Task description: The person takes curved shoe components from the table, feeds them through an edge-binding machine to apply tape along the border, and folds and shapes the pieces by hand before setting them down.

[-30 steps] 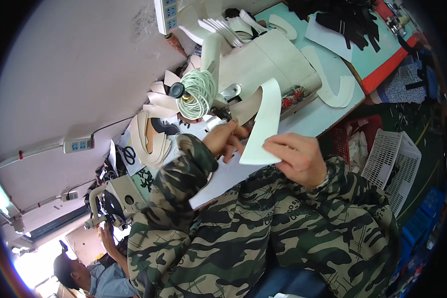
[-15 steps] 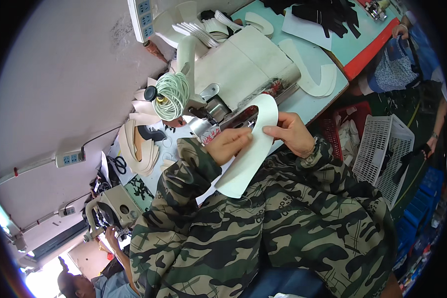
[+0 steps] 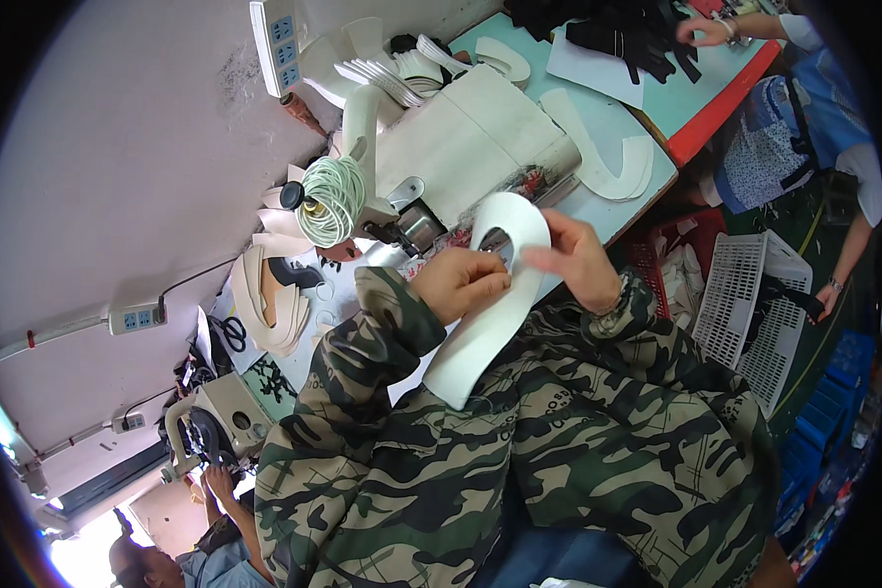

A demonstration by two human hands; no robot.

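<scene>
A white, flat, J-shaped piece of sheet material [image 3: 485, 338], like a shoe-upper part, is held up in front of my body. My left hand [image 3: 461, 284] grips its inner edge, fingers curled and closed. At the outer edge of the upper curve, my right hand [image 3: 580, 267] pinches it between thumb and fingers; the thumb is slightly blurred. Just beyond the piece stands a cream sewing machine [image 3: 441, 127], whose metal head [image 3: 419, 227] is close to my left hand. The needle area is partly hidden by the white piece.
A thread coil [image 3: 333, 201] hangs at the machine. Stacked white pieces [image 3: 265, 309] and scissors [image 3: 233, 333] lie left. A white basket [image 3: 730, 294] stands on the floor at right. One co-worker [image 3: 833, 108] reaches over the red-edged table; another [image 3: 216, 559] works lower left.
The white piece has shifted slightly down and turned a little in my hands. My left fingers have curled more. The right-hand co-worker has reached an arm over the table.
</scene>
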